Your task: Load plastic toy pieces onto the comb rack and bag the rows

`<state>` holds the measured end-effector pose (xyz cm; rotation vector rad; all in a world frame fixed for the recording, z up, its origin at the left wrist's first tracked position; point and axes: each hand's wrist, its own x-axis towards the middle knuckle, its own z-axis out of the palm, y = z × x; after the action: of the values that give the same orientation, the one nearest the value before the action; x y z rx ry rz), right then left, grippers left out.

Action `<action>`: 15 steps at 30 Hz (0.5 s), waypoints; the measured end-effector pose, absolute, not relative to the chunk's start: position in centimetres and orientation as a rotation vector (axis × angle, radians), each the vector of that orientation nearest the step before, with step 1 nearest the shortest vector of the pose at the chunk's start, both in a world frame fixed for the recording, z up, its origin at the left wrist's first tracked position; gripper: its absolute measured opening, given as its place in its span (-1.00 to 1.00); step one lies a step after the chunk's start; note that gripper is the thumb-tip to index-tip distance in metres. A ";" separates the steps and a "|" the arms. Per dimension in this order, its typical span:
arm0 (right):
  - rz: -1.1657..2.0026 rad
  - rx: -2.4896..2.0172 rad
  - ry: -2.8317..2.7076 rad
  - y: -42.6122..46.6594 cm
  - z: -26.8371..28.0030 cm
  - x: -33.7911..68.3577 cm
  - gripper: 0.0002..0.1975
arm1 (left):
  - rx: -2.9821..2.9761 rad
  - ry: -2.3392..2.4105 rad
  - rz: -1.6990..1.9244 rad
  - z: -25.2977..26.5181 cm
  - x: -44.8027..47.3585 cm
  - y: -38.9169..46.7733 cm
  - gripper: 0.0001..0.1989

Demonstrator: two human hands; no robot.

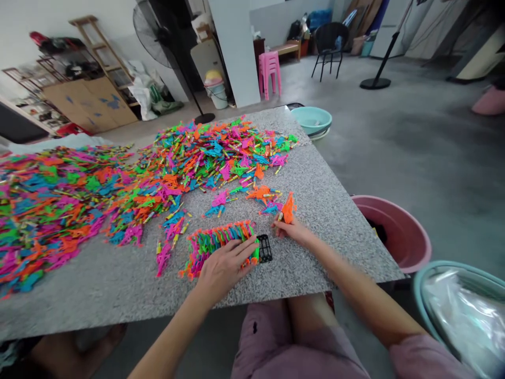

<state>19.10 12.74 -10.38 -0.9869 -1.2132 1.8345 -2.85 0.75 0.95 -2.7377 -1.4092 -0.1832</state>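
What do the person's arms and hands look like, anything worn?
The left hand and right hand are ungloved; no watch or bracelet shows. A mauve sleeve leaves the right forearm bare; no left sleeve is in view.

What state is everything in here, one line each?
Orange toy: held in right hand
Toy row: lined up, left hand on top
Black rack: only one end showing
Toy pile: loose, jumbled
Pink stools: stacked
Standing fan: upright; whether running, unclear
Clear plastic: crumpled

Stacked pink stools (270,68) stand beside a pale pillar (235,58).
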 end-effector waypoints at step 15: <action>0.840 -1.265 -2.215 9.9 -10.1 14.0 -0.90 | -2.753 -1.350 -0.163 1.7 -2.7 0.6 -0.62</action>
<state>13.95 9.88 -10.14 -1.2650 -2.2152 0.8400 -2.74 0.55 1.69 -2.7532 -1.3500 -0.1628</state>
